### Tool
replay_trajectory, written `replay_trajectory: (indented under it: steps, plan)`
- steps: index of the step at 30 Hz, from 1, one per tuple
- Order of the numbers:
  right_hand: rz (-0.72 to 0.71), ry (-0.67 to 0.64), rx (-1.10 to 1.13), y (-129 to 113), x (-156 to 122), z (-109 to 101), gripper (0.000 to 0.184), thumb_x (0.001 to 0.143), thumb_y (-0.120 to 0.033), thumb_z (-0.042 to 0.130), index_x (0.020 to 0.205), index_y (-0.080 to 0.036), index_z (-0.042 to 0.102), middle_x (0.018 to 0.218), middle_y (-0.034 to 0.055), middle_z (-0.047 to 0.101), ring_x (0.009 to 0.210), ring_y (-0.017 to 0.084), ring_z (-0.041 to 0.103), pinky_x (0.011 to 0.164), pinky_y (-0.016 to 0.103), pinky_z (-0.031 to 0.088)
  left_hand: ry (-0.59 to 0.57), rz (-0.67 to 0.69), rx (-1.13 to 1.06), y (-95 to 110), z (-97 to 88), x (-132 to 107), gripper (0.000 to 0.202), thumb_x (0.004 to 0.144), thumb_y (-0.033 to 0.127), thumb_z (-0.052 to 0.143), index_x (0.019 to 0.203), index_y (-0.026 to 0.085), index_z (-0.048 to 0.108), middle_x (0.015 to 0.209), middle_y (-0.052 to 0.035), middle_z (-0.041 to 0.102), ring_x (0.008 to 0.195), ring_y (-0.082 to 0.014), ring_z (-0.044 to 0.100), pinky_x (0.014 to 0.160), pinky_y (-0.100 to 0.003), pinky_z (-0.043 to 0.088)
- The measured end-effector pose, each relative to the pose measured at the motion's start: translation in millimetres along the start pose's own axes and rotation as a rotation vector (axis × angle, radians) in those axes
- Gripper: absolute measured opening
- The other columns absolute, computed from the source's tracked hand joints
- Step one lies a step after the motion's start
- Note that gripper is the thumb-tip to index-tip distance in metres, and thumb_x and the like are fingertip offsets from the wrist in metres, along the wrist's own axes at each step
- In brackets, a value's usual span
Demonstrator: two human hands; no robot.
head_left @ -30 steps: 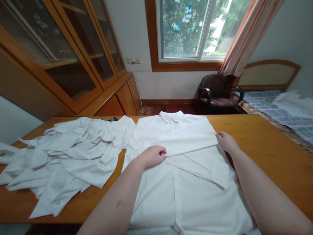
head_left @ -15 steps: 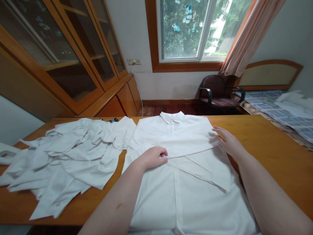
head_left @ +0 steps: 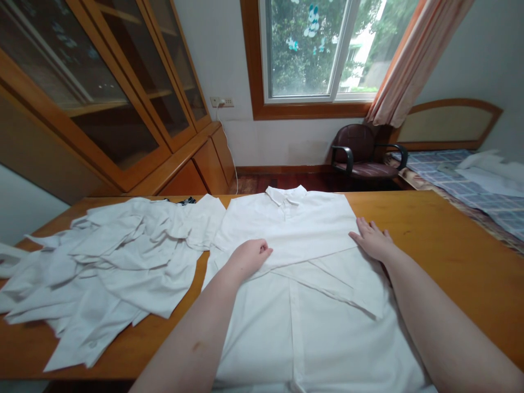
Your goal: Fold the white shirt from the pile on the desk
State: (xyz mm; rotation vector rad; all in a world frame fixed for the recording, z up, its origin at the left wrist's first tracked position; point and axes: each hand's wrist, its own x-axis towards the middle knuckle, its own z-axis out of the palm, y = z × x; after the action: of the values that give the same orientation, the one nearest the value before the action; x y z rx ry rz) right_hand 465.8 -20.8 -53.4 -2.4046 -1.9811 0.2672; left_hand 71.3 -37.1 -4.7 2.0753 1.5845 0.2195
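Note:
A white collared shirt (head_left: 262,327) lies spread on the wooden table, its collar at the far side. One sleeve is folded across the chest, and its cuff end slants over the front on the right. My left hand (head_left: 250,257) rests at the left of the chest on the folded sleeve, fingers curled in; no cloth shows between them. At the right edge of the shirt, my right hand (head_left: 373,240) lies flat with fingers spread, touching the fabric.
A heap of crumpled white shirts (head_left: 135,251) covers the table's left side. The wooden table (head_left: 446,245) extends to the right. Beyond it are a glass-fronted cabinet (head_left: 123,98), an office chair (head_left: 360,155) and a bed (head_left: 462,180) with a checked cover.
My left hand has let go of the sleeve's edge and moved slightly up and left. My right hand has come down flat onto the shirt's right edge.

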Motion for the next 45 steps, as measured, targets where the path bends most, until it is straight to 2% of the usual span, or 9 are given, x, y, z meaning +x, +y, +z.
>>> replay_trajectory:
  steps: [3, 6, 10, 14, 23, 31, 34, 39, 45]
  plan:
    - [0.091, 0.060, -0.028, 7.7, 0.3, -5.1, 0.073, 0.087, -0.059, 0.023, 0.143, -0.012, 0.030, 0.149, 0.0165, 0.024, 0.136, 0.039, 0.016, 0.103, 0.066, 0.015, 0.104, 0.037, 0.007, -2.1, -0.3, 4.0, 0.023, 0.085, 0.036, 0.044, 0.084, 0.020, 0.061, 0.076, -0.0021, 0.064, 0.069, -0.0162, 0.057, 0.061, -0.027, 0.039]
    - [0.088, 0.171, -0.042, 3.4, -4.4, -12.1, 0.074, 0.087, -0.057, 0.026, 0.141, -0.006, 0.031, 0.149, 0.0208, 0.018, 0.137, 0.039, 0.011, 0.104, 0.063, 0.015, 0.157, 0.191, -0.010, -0.5, 1.2, 4.0, 0.027, 0.085, 0.032, 0.044, 0.103, 0.020, 0.061, 0.104, -0.0067, 0.064, 0.096, -0.0193, 0.057, 0.084, -0.030, 0.042]
    - [-0.282, 0.154, 0.095, -21.8, -15.4, -14.0, 0.066, 0.088, -0.050, 0.034, 0.143, -0.015, 0.027, 0.153, 0.0124, 0.012, 0.140, 0.027, 0.009, 0.111, 0.045, 0.019, 0.046, 0.338, 0.089, 1.7, 10.0, 3.6, 0.053, 0.084, 0.036, 0.049, 0.135, 0.024, 0.042, 0.148, -0.0049, 0.030, 0.135, -0.0212, 0.026, 0.110, -0.037, 0.019]
    - [-0.505, -0.027, 0.131, -44.1, -15.7, -3.5, 0.062, 0.089, -0.050, 0.033, 0.143, -0.020, 0.028, 0.151, 0.0074, 0.019, 0.139, 0.021, 0.014, 0.112, 0.038, 0.018, -0.115, 0.289, 0.185, -3.3, 18.5, 8.9, 0.074, 0.080, 0.046, 0.052, 0.145, 0.026, 0.021, 0.154, -0.0051, 0.009, 0.141, -0.0234, 0.004, 0.112, -0.043, 0.007]
    - [-0.178, 0.057, -0.070, -33.3, -3.0, 5.2, 0.071, 0.088, -0.060, 0.026, 0.144, -0.017, 0.028, 0.151, 0.0117, 0.019, 0.138, 0.025, 0.017, 0.110, 0.044, 0.019, -0.119, 0.166, 0.246, -16.1, 21.5, 13.0, 0.079, 0.081, 0.059, 0.043, 0.146, 0.022, 0.018, 0.153, -0.0065, 0.006, 0.140, -0.0256, 0.003, 0.112, -0.045, 0.006]
    - [-0.159, 0.046, -0.075, -31.5, -3.0, 3.3, 0.074, 0.086, -0.063, 0.025, 0.144, -0.017, 0.026, 0.151, 0.0123, 0.017, 0.138, 0.026, 0.018, 0.109, 0.046, 0.020, 0.019, 0.003, 0.110, -46.6, -12.0, 12.6, 0.052, 0.091, 0.034, 0.027, 0.138, 0.015, 0.039, 0.147, -0.0078, 0.033, 0.136, -0.0175, 0.027, 0.111, -0.031, 0.019]
    - [-0.162, 0.046, -0.081, -31.6, -1.8, 2.2, 0.075, 0.086, -0.063, 0.025, 0.144, -0.016, 0.026, 0.151, 0.0118, 0.017, 0.138, 0.026, 0.019, 0.109, 0.047, 0.019, -0.006, -0.006, 0.136, -63.1, -20.4, 14.9, 0.054, 0.088, 0.033, 0.035, 0.139, 0.016, 0.038, 0.148, -0.0065, 0.030, 0.138, -0.0186, 0.022, 0.111, -0.032, 0.018]
    - [-0.145, 0.072, -0.107, -33.0, 0.6, 3.2, 0.074, 0.086, -0.064, 0.021, 0.144, -0.018, 0.026, 0.152, 0.0091, 0.017, 0.138, 0.024, 0.019, 0.109, 0.047, 0.020, -0.077, 0.022, 0.260, -77.2, -12.1, 22.3, 0.064, 0.088, 0.041, 0.034, 0.145, 0.015, 0.024, 0.152, -0.0076, 0.014, 0.140, -0.0235, 0.008, 0.112, -0.038, 0.015]
    - [-0.162, 0.112, -0.124, -32.2, 6.2, 6.7, 0.074, 0.086, -0.065, 0.019, 0.144, -0.020, 0.026, 0.151, 0.0085, 0.019, 0.137, 0.025, 0.021, 0.109, 0.046, 0.019, 0.043, 0.021, 0.390, -78.6, 4.5, 25.1, 0.060, 0.091, 0.045, 0.029, 0.144, 0.018, 0.025, 0.152, -0.0065, 0.016, 0.140, -0.0241, 0.011, 0.111, -0.041, 0.017]
